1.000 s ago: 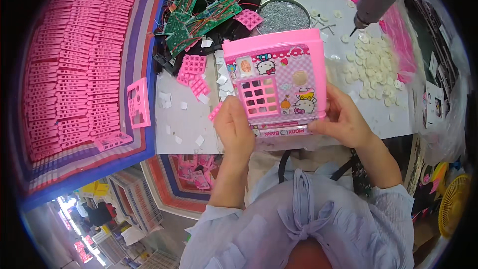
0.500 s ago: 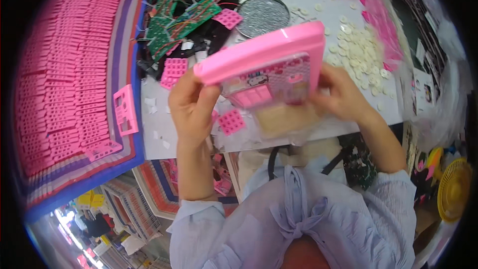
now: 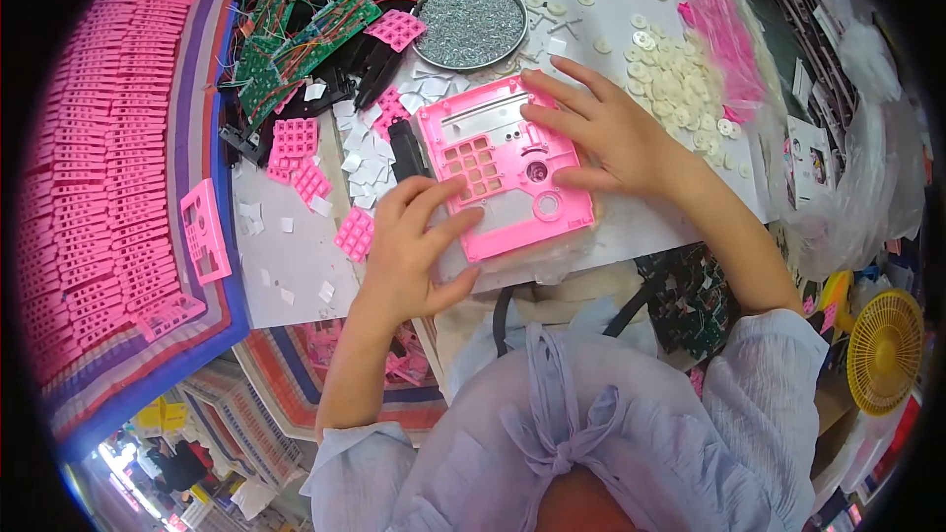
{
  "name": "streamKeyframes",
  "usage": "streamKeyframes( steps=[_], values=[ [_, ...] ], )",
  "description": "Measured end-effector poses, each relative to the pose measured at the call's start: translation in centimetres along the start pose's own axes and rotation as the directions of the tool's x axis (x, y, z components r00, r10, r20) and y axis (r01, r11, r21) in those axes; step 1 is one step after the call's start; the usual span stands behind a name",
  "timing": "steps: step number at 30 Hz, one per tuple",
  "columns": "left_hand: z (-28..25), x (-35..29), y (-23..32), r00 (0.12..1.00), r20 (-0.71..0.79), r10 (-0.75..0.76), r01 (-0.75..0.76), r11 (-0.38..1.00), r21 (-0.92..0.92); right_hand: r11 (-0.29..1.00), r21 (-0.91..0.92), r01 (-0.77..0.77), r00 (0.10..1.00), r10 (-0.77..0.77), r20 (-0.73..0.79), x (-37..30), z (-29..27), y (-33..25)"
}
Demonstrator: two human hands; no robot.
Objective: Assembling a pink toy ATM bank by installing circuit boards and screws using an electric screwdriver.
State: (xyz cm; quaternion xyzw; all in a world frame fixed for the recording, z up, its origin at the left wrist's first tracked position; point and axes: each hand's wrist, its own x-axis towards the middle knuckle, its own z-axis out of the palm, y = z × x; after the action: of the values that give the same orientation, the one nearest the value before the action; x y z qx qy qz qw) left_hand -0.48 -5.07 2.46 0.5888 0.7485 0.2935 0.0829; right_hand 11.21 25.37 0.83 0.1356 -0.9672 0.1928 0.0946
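Note:
A pink plastic casing panel (image 3: pixel 509 160) lies inner side up on the table, with a grid of square keypad holes, a long slot and a round opening in it. At its lower left edge is my left hand (image 3: pixel 402 254), fingers apart and fingertips on the rim. My right hand (image 3: pixel 626 138) rests spread over the panel's right edge, fingertips touching its top and side. Left of the panel lie pink rubber keypads (image 3: pixel 355 233) and small white squares (image 3: pixel 369 163). A black part (image 3: pixel 407 148) lies against the panel's left edge.
Stacked pink frames (image 3: pixel 118 177) fill a blue-rimmed crate at left. Green circuit boards (image 3: pixel 315 44) with wires lie at the back left. A round tin of screws (image 3: pixel 470 25) stands behind the panel; white discs (image 3: pixel 680 79) and clear plastic bags (image 3: pixel 838 167) are at right.
The panel was held up tilted, its printed outer side showing, and now lies flat on the table with its inner side up. Both hands have loosened from gripping to spread fingers.

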Motion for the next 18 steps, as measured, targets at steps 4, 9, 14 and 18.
streamKeyframes(
  steps=[4, 9, 14, 18],
  values=[
    [0.6, 0.1, -0.4, 1.0, -0.004, -0.006, 0.007, 0.999, 0.048, 0.996, -0.071, -0.053, 0.99, 0.062, 0.13, 0.0, -0.8, -1.4],
    [1.4, 2.2, 1.3, 0.997, -0.07, -0.014, 0.019, 0.997, 0.076, 0.995, -0.087, -0.043, 0.99, 0.054, 0.128, -0.2, -0.3, -1.6],
    [2.6, 2.8, 2.0, 1.0, 0.025, 0.001, -0.004, 0.994, 0.114, 0.868, 0.441, -0.226, 0.946, 0.304, -0.114, -0.7, -0.8, 2.5],
    [2.8, 2.8, 1.8, 1.0, 0.019, -0.007, 0.005, 0.995, 0.103, 0.859, 0.02, -0.512, 0.83, 0.5, -0.247, 0.6, -2.2, 7.1]
  ],
)
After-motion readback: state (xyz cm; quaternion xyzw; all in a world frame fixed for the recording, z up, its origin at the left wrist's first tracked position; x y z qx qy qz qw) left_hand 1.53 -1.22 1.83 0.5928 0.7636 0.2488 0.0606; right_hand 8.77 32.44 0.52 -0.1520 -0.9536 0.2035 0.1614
